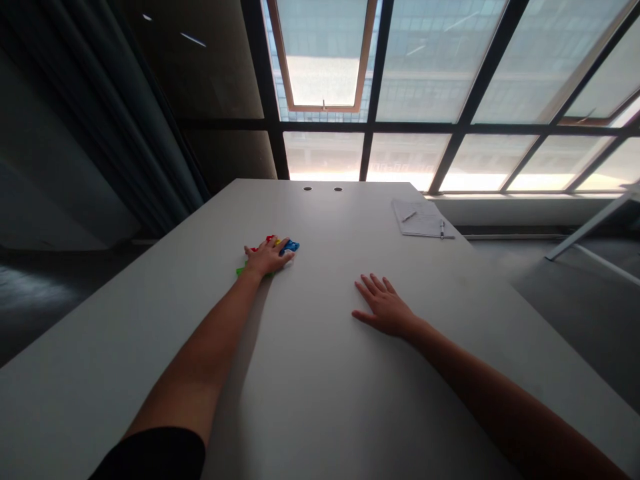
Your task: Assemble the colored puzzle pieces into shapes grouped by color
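While the right hand (384,310) spreads open and empty over the white surface (310,387), the left hand (269,255) fans across small red, yellow, blue and green plastic-looking pieces (291,247) left of centre, any grip hidden; likely light, stiff and slick, they suit an edgewise pinch.

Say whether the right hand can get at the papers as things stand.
Probably yes: the right hand is open and holds nothing, and nothing visible blocks the way to the papers. They lie farther out, so the arm may need to stretch.
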### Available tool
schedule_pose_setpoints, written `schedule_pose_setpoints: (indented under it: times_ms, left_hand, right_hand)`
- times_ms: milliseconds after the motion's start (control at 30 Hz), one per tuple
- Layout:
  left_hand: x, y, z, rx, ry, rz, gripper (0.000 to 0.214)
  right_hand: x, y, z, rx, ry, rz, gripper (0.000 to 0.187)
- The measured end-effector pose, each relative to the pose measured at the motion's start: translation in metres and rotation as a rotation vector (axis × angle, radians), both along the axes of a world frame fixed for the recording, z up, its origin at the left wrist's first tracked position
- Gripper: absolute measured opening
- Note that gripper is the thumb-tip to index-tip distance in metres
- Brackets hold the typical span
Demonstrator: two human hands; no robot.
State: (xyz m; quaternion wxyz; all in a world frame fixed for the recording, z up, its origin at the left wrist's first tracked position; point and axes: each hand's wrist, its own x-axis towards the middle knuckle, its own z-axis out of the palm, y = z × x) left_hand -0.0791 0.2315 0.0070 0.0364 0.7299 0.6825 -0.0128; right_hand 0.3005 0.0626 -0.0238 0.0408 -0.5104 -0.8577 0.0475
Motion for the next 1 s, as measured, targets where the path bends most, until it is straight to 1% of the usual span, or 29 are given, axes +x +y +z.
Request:
schedule_pose_setpoints:
  times_ms: [200,467,567,700,867,933,1000]
  left_hand:
    - [0.002,-0.003,-0.004,0.011,-0.012,-0.004,0.08]
    - [0.011,-0.017,-0.003,0.032,-0.044,-0.04,0.078]
    - [0.016,-0.026,-0.003,0.037,-0.044,-0.054,0.076]
    - [0.027,-0.047,-0.001,0.042,-0.062,-0.097,0.075]
    - [0.045,-0.084,0.001,0.03,-0.099,-0.198,0.071]
    - [0.056,-0.1,0.001,0.013,-0.115,-0.252,0.07]
    - [0.069,-0.114,0.001,0.003,-0.133,-0.297,0.069]
  right_hand:
    - [0.001,0.0,0.0,-0.001,-0.005,-0.003,0.098]
    - [0.001,0.002,-0.002,-0.015,0.04,-0.004,0.098]
    - [0.001,0.003,-0.002,-0.014,0.04,-0.011,0.097]
    - [0.001,0.003,-0.001,-0.014,0.039,-0.01,0.097]
    - [-0.001,0.002,-0.002,0.002,0.041,-0.013,0.095]
    - [0.0,0.002,-0.003,0.009,0.068,-0.016,0.089]
    - [0.003,0.004,-0.005,0.033,0.142,-0.021,0.079]
